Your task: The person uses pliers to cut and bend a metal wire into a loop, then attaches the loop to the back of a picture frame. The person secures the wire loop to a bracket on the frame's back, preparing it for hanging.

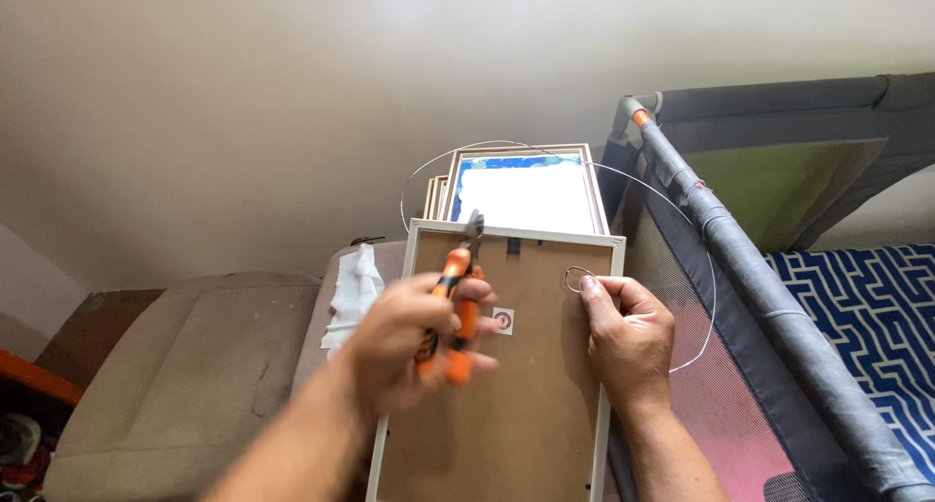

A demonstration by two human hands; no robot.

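Pliers (456,302), one orange-handled pair, sit clamped in the left hand (414,341), blurred, jaws up over the brown back of one white picture frame (506,385). Right hand (628,336) pinches one thin wire (682,220) at a small loop. At least two more frames (526,185) stack behind, edges hidden. One white cloth (353,293) lies left.

The left hand (414,341) sits at lower centre of the frame, fingers curled tight in a fist-like grip, forearm running off the bottom edge (slightly blurred). The right hand (628,332), centre right, has thumb and forefinger pinched together, knuckles up.
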